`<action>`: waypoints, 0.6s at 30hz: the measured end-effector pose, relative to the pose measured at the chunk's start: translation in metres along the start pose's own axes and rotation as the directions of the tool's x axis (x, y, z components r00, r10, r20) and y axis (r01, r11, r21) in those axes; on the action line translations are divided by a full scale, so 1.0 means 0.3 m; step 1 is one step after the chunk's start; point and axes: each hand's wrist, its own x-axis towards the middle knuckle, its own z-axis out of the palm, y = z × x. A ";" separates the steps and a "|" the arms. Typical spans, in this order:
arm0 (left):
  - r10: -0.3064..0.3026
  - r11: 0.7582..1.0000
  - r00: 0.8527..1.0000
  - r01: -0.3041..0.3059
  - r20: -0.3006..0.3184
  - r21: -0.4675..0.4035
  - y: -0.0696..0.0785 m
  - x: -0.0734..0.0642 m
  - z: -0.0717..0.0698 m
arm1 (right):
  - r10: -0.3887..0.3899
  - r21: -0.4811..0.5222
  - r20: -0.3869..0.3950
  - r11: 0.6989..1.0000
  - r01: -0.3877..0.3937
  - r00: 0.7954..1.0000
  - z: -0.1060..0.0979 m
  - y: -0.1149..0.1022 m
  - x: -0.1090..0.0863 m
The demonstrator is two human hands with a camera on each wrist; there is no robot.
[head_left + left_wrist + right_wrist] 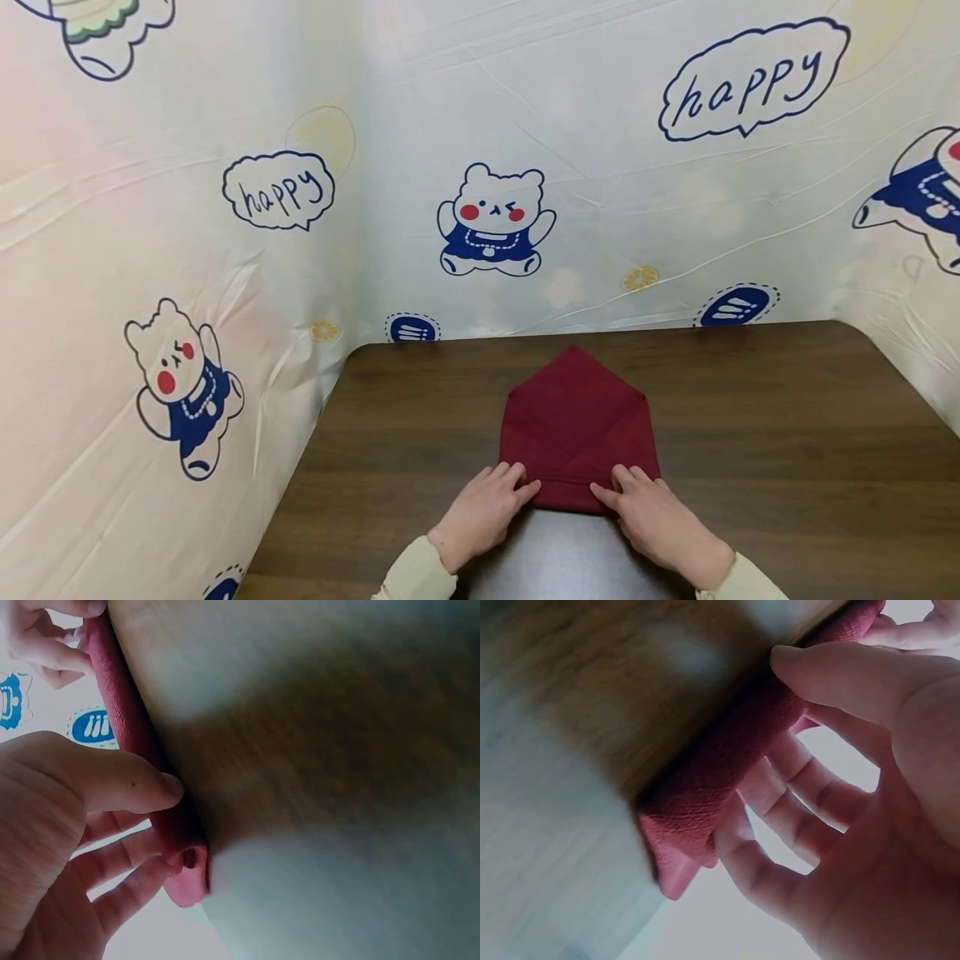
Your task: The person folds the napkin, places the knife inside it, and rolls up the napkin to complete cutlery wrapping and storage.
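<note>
Standing behind everything, a pale printed sheet [570,125] with cartoon bears and "happy" bubbles rises on three sides, far beyond both hands. Under the hands lies a dark wooden table [787,417], which reaches out to the left, to the right and ahead of them.

On this table, directly in front of the hands, lies a dark red cloth napkin [576,425]. It has already the shape of a house: a point is at the far end, away from the hands, two flaps meet along a line in the middle, and the near edge is turned up in a narrow band, thick like a roll in the wrist views. So the person's folding seems to be well advanced, and the band at the near edge looks like the step now in work. How many folds are left, the pictures do not show.

The left hand [483,508] holds the near left corner of the napkin, with the thumb on one side of the band and the curled fingers [120,862] on the other. The right hand [660,517] does the same at the near right corner; its thumb presses the band and its fingers [795,802] curl behind it. Both hands pinch the cloth lightly and are apart from each other, with bare table between the wrists.
</note>
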 end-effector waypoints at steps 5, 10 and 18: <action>-0.033 0.999 0.999 0.033 -0.011 -0.015 -0.013 -0.013 -0.002 | 0.007 0.036 -0.006 0.999 -0.007 1.000 -0.002 0.013 -0.012; -0.047 0.999 0.997 0.045 -0.065 -0.030 -0.021 -0.016 0.005 | 0.045 0.048 0.000 0.998 -0.045 0.999 -0.006 0.023 -0.024; -0.057 0.997 0.994 0.051 -0.093 -0.062 -0.030 -0.028 0.010 | 0.052 0.001 -0.016 0.999 -0.052 0.999 -0.001 0.029 -0.040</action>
